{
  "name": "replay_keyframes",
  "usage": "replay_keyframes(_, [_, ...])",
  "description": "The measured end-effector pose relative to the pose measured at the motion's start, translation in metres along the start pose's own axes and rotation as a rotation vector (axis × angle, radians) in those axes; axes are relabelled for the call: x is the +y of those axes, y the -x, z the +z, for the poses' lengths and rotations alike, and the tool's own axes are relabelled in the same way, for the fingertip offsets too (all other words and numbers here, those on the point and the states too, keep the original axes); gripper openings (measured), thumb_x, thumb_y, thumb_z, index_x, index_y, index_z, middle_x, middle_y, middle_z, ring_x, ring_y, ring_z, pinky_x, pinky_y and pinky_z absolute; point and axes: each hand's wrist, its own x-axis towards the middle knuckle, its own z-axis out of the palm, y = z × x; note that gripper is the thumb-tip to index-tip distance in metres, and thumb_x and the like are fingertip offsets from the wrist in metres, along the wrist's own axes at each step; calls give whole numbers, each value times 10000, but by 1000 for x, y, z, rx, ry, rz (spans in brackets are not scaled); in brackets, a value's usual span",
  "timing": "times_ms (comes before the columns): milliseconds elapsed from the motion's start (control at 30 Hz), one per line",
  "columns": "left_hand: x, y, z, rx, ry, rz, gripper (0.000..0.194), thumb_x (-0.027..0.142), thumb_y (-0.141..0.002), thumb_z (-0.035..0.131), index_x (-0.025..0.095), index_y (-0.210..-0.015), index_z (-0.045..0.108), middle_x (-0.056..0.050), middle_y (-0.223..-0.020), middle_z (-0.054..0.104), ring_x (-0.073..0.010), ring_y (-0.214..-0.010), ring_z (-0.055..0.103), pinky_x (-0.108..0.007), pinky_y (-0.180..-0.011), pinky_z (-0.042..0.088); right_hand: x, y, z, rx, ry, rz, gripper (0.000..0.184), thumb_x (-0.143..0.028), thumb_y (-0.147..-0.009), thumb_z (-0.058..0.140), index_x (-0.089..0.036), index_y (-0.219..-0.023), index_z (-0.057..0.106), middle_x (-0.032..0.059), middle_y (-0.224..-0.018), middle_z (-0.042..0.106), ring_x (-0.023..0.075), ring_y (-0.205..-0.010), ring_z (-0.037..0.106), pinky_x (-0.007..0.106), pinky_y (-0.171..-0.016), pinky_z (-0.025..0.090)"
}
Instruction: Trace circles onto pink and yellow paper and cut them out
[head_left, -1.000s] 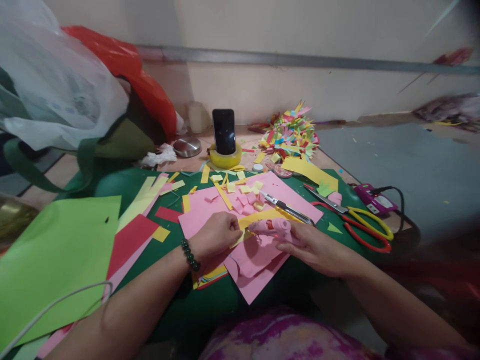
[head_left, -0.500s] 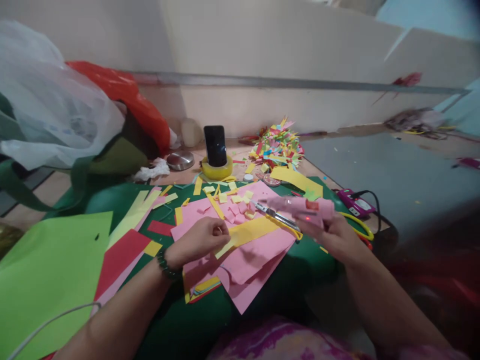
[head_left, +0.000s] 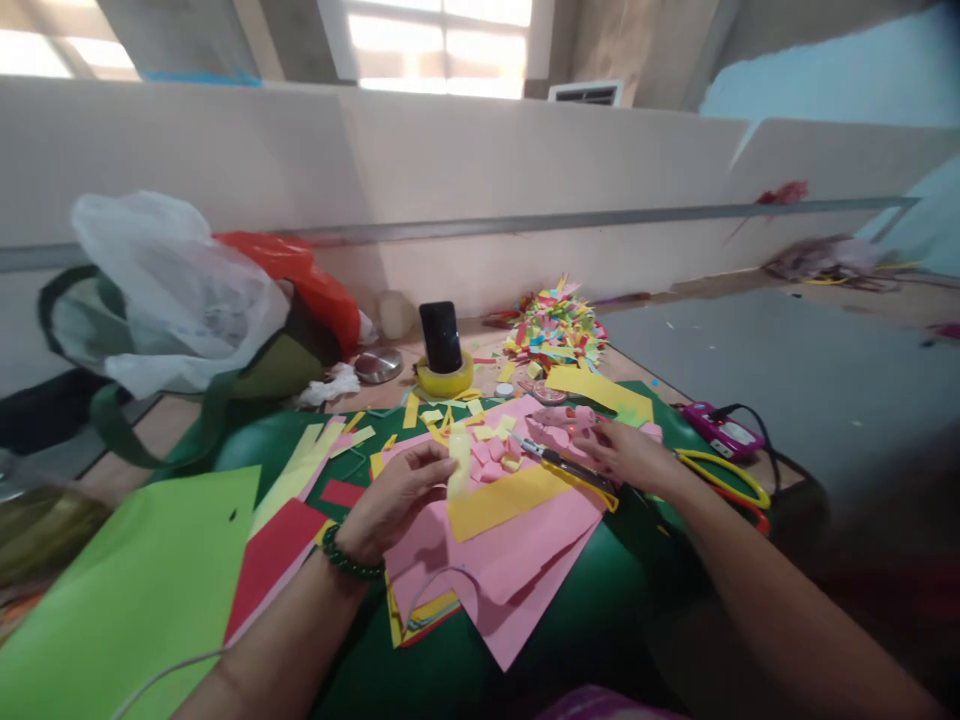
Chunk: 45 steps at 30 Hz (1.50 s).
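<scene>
Pale yellow strip (head_left: 459,460) now raised, pink glue gun (head_left: 568,420) shifted toward bench's (head_left: 628,372) back edge. Left hand (head_left: 405,492) pinching pale yellow strip, left of paper squares (head_left: 491,463); right hand (head_left: 631,455), fingers loosely spread, at pink glue gun beyond cutter knife (head_left: 562,464).

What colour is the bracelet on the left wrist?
The bracelet is dark green; the head view shows it best.

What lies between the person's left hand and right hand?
Between the left hand and right hand, the head view shows a pale yellow paper strip, small pink and yellow paper pieces and a slim metallic-and-black utility knife.
</scene>
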Motion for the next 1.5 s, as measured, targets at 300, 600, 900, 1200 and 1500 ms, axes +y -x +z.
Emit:
replay_keyframes(300, [-10,3,16,-80,111,-80,405,310,-518,835,176,-647,475,81,-606,469,-53,-560,466,-188,-559,404,-83,31,31,162,-67,-934,286,-62,-905,432,-191,-1039,649,98,-939,673,192,-808,627,282,-622,510])
replay_keyframes(600, [-16,1,16,-10,-61,51,319,382,-571,789,153,-672,591,35,-607,581,-99,-587,579,-220,-588,427,-86,22,53,133,-485,-767,165,-225,-952,532,-188,-885,677,50,-768,658,147,-700,595,256,-604,497])
replay_keyframes(900, [-17,4,22,7,-242,213,217,366,-641,715,158,-671,662,-9,-667,655,-140,-634,631,-258,-618,541,-86,15,57,-213,-874,-67,315,-444,-730,709,-159,-630,621,-7,-611,564,96,-534,449,227,-483,348])
replay_keyframes(1200, [-21,4,23,-20,-285,256,178,332,-680,683,155,-692,678,-16,-682,676,-139,-630,641,-272,-636,579,-87,14,54,-316,-909,40,312,-438,-664,710,-161,-577,596,-15,-575,528,95,-541,415,238,-497,311])
replay_keyframes(1500, [-23,5,23,-7,-365,286,174,329,-697,639,157,-681,657,-20,-678,668,-147,-647,646,-257,-632,557,-83,14,59,-307,-876,49,333,-455,-673,715,-167,-582,576,-20,-574,510,97,-543,412,235,-491,308])
